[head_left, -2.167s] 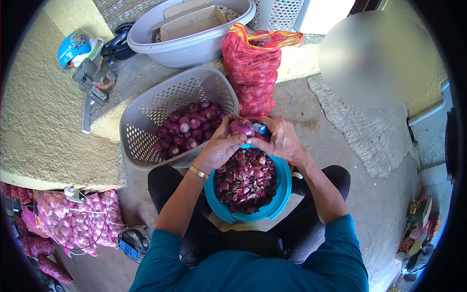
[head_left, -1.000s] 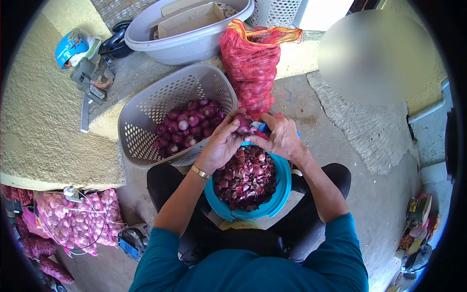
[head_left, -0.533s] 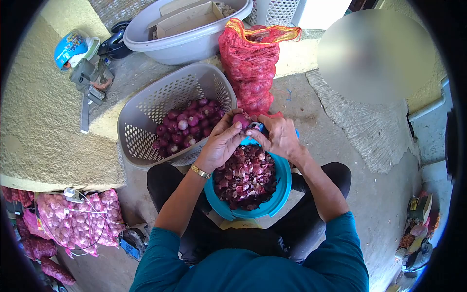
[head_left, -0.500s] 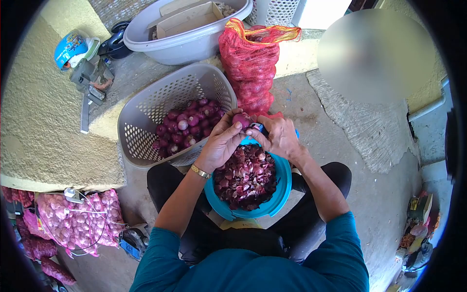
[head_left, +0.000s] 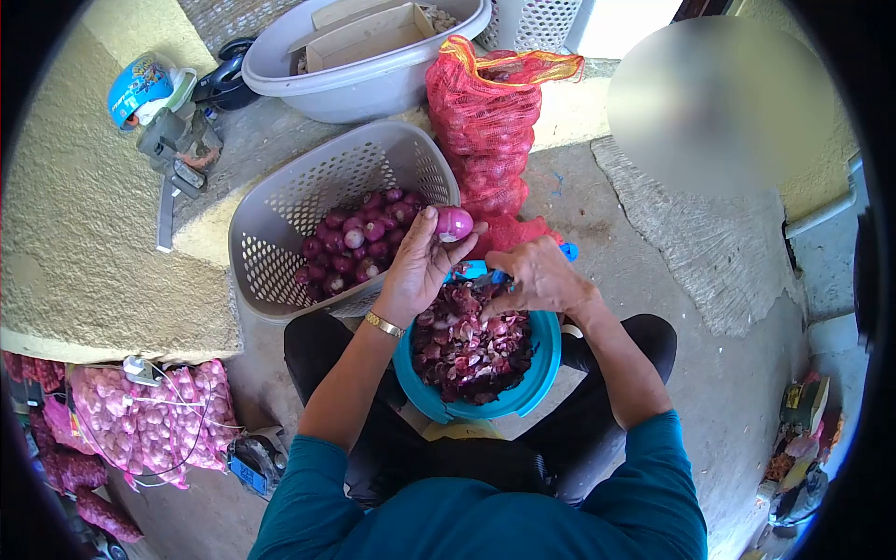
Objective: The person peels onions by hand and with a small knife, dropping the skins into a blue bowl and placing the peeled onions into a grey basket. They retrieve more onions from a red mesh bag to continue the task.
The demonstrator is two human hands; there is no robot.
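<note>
A peeled, shiny purple-red onion is in the fingers of my left hand, held up beside the perforated grey basket. In that basket lies a heap of peeled red onions. My right hand is over the turquoise tub, its fingers curled around a small blue tool, mostly hidden, whose kind I cannot make out. Papery onion skins fill the tub between my knees. Behind the tub stands a tall red mesh sack of onions.
A large pale basin holding a wooden box is behind the basket. Mesh bags of pink-skinned bulbs lie at lower left. A blue helmet rests on the ledge. Assorted items line the right wall. A blurred patch covers the upper right.
My hands have parted. The left has turned and lifted the onion away, its peeled surface now showing. The right has dropped lower over the skins with the blue tool.
</note>
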